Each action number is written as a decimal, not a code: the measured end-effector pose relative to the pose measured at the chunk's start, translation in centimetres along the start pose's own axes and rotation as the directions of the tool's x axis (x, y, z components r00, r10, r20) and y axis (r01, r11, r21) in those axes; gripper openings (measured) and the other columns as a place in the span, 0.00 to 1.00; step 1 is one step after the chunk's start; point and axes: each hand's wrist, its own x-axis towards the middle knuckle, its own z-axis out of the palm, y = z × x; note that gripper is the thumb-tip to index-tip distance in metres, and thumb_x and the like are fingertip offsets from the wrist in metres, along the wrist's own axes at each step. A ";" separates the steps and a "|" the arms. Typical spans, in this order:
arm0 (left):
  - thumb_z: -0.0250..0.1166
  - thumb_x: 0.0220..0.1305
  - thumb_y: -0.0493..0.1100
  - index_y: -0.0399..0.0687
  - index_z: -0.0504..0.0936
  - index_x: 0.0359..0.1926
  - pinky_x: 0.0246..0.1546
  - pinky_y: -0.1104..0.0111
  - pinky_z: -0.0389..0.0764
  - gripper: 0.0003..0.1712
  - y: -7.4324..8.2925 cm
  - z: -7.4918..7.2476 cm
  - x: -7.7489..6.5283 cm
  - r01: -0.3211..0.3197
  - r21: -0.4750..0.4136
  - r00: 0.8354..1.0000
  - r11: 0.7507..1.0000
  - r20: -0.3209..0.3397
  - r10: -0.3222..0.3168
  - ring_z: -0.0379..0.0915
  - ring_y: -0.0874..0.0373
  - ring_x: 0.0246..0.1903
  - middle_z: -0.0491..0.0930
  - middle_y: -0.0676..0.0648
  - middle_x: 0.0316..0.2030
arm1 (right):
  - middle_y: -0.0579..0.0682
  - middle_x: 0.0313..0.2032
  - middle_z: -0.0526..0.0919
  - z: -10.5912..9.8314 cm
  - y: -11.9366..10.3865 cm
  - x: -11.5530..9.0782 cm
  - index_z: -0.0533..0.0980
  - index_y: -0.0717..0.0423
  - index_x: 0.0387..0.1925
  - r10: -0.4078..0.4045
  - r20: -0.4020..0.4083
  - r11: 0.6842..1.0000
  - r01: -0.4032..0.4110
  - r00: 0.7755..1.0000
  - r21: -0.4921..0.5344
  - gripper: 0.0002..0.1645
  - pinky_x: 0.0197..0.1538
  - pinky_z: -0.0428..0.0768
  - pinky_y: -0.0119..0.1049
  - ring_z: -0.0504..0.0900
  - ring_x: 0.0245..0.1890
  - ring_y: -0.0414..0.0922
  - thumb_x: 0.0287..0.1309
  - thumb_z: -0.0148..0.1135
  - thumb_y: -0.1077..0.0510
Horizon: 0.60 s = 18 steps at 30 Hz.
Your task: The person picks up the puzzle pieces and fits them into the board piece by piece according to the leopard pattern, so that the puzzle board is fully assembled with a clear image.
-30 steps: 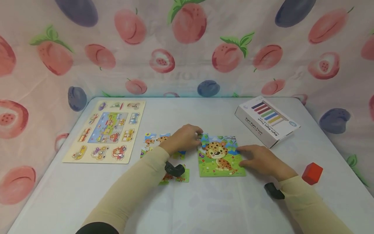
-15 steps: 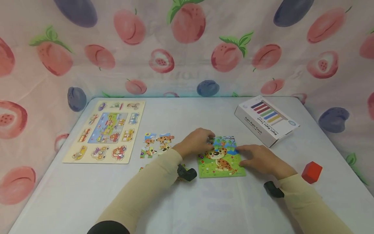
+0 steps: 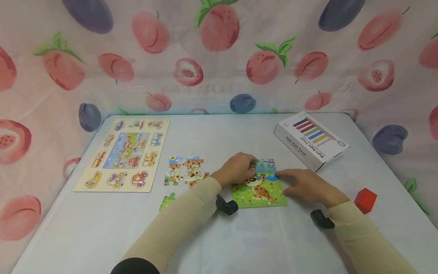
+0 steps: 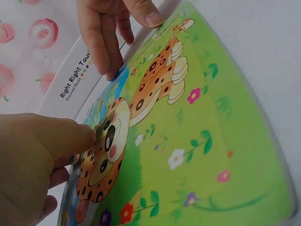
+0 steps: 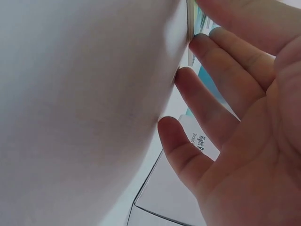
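Note:
A flat leopard-picture puzzle board lies on the table between both hands. My left hand reaches over the board's upper left part. It seems to pinch a blue-green puzzle piece that overlaps the leopard's head, though the fingers hide much of the grip. In the left wrist view the left thumb is at the leopard's face. My right hand steadies the board's right edge with index finger and thumb extended. The right wrist view shows its fingers fairly straight beside the board's edge.
Several loose leopard puzzle pieces lie left of the board, partly behind the left sleeve. A wooden vehicle puzzle stands further left. A white toy box is at the back right, and a red block beside the right sleeve.
My left hand has shifted right and slightly nearer across the board's top, and the blue-green piece has moved with it. More loose pieces show behind the sleeve. The right hand stays in place.

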 end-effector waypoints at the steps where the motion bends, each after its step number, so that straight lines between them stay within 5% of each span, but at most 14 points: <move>1: 0.65 0.67 0.44 0.41 0.79 0.62 0.60 0.66 0.71 0.25 0.1 0.1 0.1 -0.003 0.003 1.000 1.000 -0.003 0.003 0.73 0.55 0.58 0.81 0.46 0.57 | 0.64 0.67 0.70 -0.1 0.0 0.0 0.73 0.55 0.67 0.003 0.005 1.000 -0.003 1.000 0.003 0.38 0.65 0.63 0.64 0.63 0.68 0.66 0.56 0.74 0.55; 18: 0.65 0.68 0.47 0.45 0.79 0.63 0.59 0.66 0.72 0.25 0.7 1.1 0.9 -0.002 0.106 0.999 0.994 -0.044 0.006 0.74 0.55 0.56 0.82 0.49 0.55 | 0.63 0.65 0.72 -0.2 -0.6 -0.2 0.74 0.55 0.66 -0.004 0.018 1.000 0.004 1.000 0.002 0.37 0.64 0.63 0.65 0.65 0.67 0.65 0.55 0.74 0.55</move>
